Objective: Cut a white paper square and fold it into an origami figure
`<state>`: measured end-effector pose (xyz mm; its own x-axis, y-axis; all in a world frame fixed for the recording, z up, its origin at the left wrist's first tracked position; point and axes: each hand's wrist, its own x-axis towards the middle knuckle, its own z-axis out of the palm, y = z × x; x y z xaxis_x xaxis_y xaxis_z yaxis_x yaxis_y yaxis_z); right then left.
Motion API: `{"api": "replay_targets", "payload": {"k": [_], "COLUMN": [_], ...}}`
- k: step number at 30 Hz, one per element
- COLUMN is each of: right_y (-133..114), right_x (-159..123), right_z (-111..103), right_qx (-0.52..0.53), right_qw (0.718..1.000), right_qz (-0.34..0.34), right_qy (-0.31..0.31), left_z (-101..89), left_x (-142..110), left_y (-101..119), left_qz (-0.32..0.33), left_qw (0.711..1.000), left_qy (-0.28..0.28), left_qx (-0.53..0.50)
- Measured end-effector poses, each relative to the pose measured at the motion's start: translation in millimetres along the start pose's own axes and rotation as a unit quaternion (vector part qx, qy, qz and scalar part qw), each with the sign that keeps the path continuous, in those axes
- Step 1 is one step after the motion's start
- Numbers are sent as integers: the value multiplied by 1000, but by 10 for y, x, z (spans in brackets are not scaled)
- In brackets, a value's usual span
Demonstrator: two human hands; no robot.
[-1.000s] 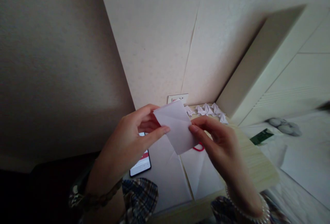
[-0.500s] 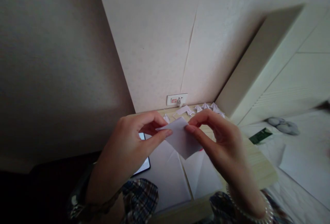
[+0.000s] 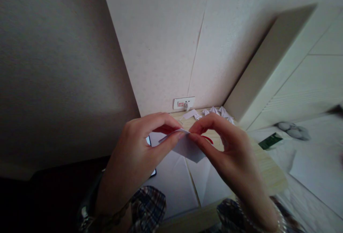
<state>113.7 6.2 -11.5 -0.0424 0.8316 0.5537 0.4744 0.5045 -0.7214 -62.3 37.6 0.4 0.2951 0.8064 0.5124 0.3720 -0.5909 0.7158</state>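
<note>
Between my two hands a small piece of white paper (image 3: 189,149) is held up above the table, its lower corner pointing down toward me. My left hand (image 3: 146,143) pinches its upper left edge between thumb and fingers. My right hand (image 3: 227,147) grips the upper right edge the same way, with the two thumbs nearly meeting at the top. Below lie white sheets (image 3: 171,186) on the wooden table (image 3: 268,172). Something red and curved (image 3: 207,139) shows behind my right thumb. A phone (image 3: 153,173) is mostly hidden by my left hand.
Several folded white paper pieces (image 3: 213,110) stand along the table's back edge. A wall socket (image 3: 184,103) with a plug is just behind. To the right are a dark green packet (image 3: 270,141), a grey object (image 3: 293,130) and another white sheet (image 3: 318,179) on a pale bed.
My left hand has shifted right, bringing its thumb close to my right thumb. The paper's top has tilted and bent between the fingers. More of the red object shows; less of the phone does.
</note>
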Motion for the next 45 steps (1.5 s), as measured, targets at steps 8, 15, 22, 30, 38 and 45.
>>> {"api": "replay_targets", "payload": {"k": [8,15,22,30,38,45], "right_y": [-43,-68,-88,349,351,100], "right_x": [23,19,22,-117,-96,10], "right_z": [5,44,-13,-280,-309,-161], "right_qx": [-19,21,13,1,47,42], "right_qw": [999,999,998,993,995,998], "right_qz": [15,39,52,107,83,32], "right_qy": [-22,-16,-31,-42,35,19], "left_z": [5,-10,-5,-244,-245,-177], "left_x": [-10,-5,-18,-127,-110,-107], "left_y": [-2,60,125,9,-26,-25], "left_qz": [21,47,30,-41,-81,-60], "left_qw": [999,998,999,990,979,977], "left_qy": [-29,-11,14,132,188,199], "left_qx": [3,28,34,25,7,-38]}}
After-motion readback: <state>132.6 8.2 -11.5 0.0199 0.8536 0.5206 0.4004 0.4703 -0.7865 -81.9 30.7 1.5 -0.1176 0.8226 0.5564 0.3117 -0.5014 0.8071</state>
